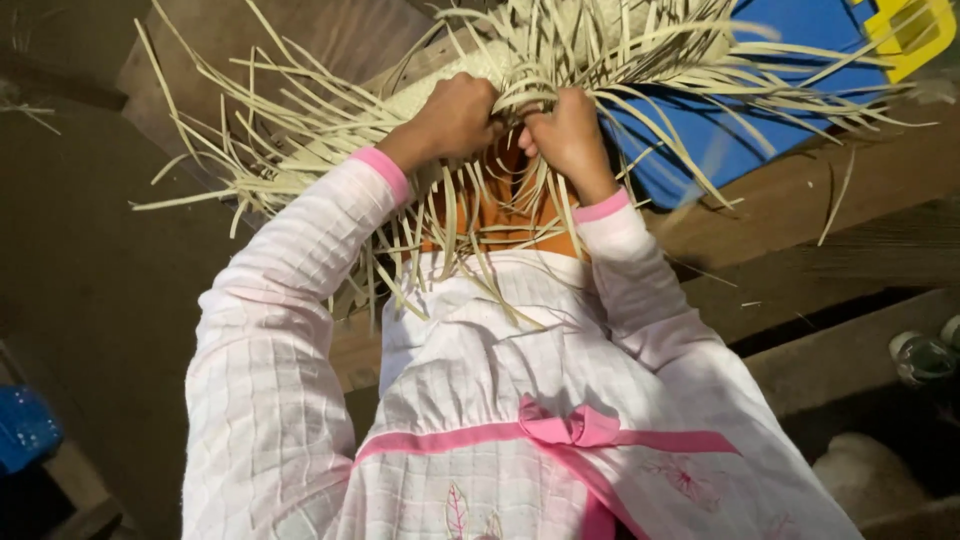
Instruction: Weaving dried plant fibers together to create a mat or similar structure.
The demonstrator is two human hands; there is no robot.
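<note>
Across the person's lap spreads a half-woven mat [440,85] of pale, flat palm strips, its loose ends fanning stiffly outward over a blue plastic board [800,60] and wooden planks [800,200]. Both hands meet at the near woven edge: left hand [455,115] and right hand [565,130], fingers curled tight, pinch one strip [525,100] arching between them, running sideways.

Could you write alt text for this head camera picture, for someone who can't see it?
Seen from above, a left hand and right hand grip pale straw strips of a half-woven piece, loose ends fanning outward. Pink-cuffed white sleeves frame it, above a blue sheet.
</note>
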